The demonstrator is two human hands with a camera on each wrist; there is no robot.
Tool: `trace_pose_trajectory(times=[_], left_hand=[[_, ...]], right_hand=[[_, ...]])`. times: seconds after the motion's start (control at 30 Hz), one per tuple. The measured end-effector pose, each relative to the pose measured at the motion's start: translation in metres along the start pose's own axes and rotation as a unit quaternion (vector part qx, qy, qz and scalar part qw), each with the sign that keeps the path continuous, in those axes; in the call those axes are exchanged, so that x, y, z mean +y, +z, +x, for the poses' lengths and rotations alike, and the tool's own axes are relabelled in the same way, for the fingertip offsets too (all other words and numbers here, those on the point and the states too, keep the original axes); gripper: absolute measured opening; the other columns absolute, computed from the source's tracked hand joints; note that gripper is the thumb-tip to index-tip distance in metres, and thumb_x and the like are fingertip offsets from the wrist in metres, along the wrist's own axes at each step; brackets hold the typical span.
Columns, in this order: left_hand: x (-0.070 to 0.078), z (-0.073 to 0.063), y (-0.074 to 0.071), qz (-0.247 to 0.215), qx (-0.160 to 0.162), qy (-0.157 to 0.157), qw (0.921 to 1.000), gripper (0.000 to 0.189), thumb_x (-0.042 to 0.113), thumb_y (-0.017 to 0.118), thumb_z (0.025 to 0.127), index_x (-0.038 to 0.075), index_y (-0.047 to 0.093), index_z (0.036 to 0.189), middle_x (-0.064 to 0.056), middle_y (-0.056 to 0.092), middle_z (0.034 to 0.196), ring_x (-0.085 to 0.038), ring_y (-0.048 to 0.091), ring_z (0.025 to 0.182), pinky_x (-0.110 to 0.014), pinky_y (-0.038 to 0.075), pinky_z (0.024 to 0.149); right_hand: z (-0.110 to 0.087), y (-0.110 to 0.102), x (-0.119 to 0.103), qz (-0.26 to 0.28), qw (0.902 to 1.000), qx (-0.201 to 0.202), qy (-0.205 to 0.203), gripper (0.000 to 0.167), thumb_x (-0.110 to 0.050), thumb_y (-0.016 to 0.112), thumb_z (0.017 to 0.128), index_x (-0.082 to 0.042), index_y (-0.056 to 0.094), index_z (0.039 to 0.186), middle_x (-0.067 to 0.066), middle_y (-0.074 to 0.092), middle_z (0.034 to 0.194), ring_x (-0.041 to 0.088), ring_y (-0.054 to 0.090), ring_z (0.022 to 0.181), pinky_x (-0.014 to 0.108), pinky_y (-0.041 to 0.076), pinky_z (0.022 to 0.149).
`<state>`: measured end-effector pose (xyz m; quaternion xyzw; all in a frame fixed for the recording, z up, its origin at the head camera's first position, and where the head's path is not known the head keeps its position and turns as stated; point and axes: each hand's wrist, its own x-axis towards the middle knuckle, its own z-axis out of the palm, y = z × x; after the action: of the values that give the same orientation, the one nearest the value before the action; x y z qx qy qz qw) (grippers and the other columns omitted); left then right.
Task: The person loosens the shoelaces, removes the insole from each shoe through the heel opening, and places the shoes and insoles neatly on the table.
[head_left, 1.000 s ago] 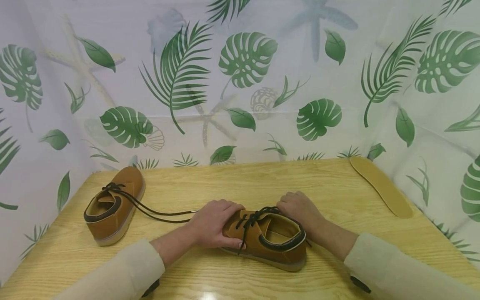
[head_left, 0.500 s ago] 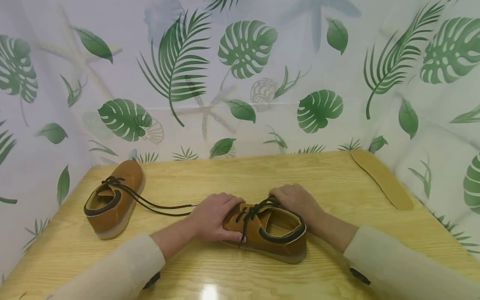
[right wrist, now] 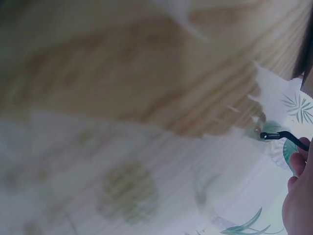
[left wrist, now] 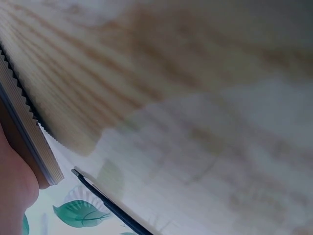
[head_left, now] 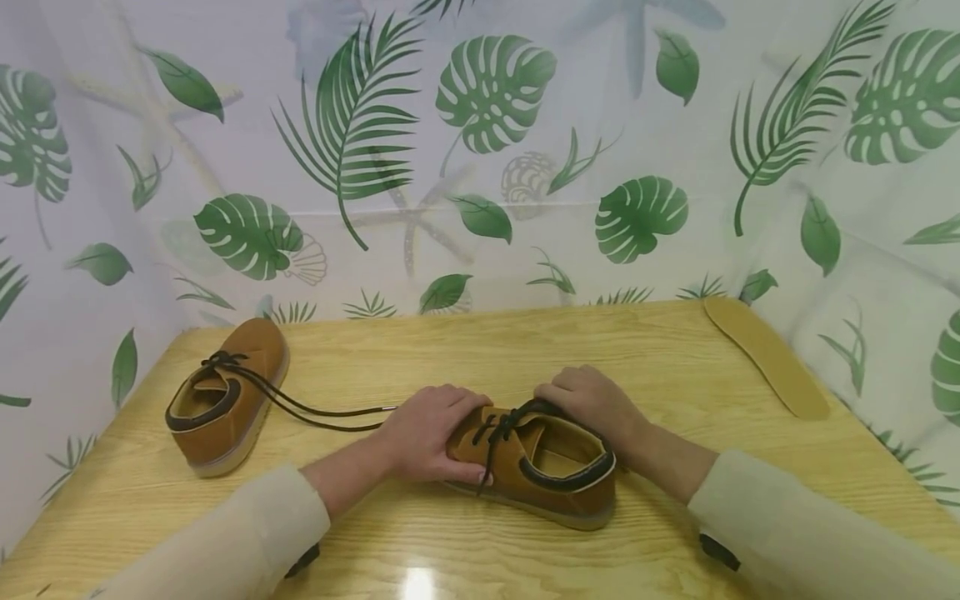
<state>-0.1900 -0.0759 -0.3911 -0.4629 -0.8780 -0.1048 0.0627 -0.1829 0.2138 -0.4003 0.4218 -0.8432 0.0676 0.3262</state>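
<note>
The right hand (head_left: 596, 404) has edged toward nine o'clock, fingers curled round black shoelaces (head_left: 512, 417). The left hand (head_left: 431, 433) grips the toe of the brown lace-up shoe (head_left: 510, 468), mid-table, its long axis ten-to-four, toe at ten.

The left hand (head_left: 431, 433) hides the toe of the near shoe (head_left: 517, 485). The right wrist view blurs the table (right wrist: 215, 98) and crops the right hand (right wrist: 299, 200).
</note>
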Motion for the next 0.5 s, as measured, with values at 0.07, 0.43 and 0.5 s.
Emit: trace_pose_trajectory(times=[0.07, 0.43, 0.5], left_hand=[[-0.0001, 0.0003, 0.0002, 0.002, 0.004, 0.004, 1.0000, 0.088, 0.070, 0.066, 0.079, 0.014, 0.049, 0.144, -0.003, 0.059, 0.136, -0.020, 0.055, 0.124, -0.044, 0.045, 0.102], [-0.0001, 0.0008, -0.0001, 0.006, 0.003, 0.004, 1.0000, 0.087, 0.069, 0.067, 0.079, 0.014, 0.049, 0.144, -0.003, 0.059, 0.136, -0.020, 0.054, 0.125, -0.044, 0.045, 0.102], [-0.0001, 0.0008, 0.0000, 0.008, 0.004, 0.004, 1.0000, 0.087, 0.069, 0.067, 0.079, 0.014, 0.049, 0.144, -0.003, 0.059, 0.136, -0.020, 0.054, 0.124, -0.043, 0.045, 0.102]], right_hand=[[-0.0001, -0.0002, -0.0003, -0.008, 1.0000, -0.002, 0.002, 0.008, -0.018, 0.066, 0.088, -0.014, 0.069, 0.094, -0.003, 0.060, 0.076, 0.013, 0.053, 0.070, 0.029, 0.043, 0.063], [0.0004, -0.0008, -0.0015, -0.036, 0.9992, -0.016, 0.004, 0.008, -0.019, 0.061, 0.090, -0.014, 0.067, 0.090, -0.003, 0.059, 0.076, 0.014, 0.051, 0.069, 0.028, 0.040, 0.061], [0.0005, -0.0014, -0.0015, -0.039, 0.9990, -0.019, 0.004, 0.006, -0.018, 0.063, 0.089, -0.013, 0.066, 0.089, -0.003, 0.059, 0.075, 0.014, 0.050, 0.068, 0.029, 0.040, 0.062]])
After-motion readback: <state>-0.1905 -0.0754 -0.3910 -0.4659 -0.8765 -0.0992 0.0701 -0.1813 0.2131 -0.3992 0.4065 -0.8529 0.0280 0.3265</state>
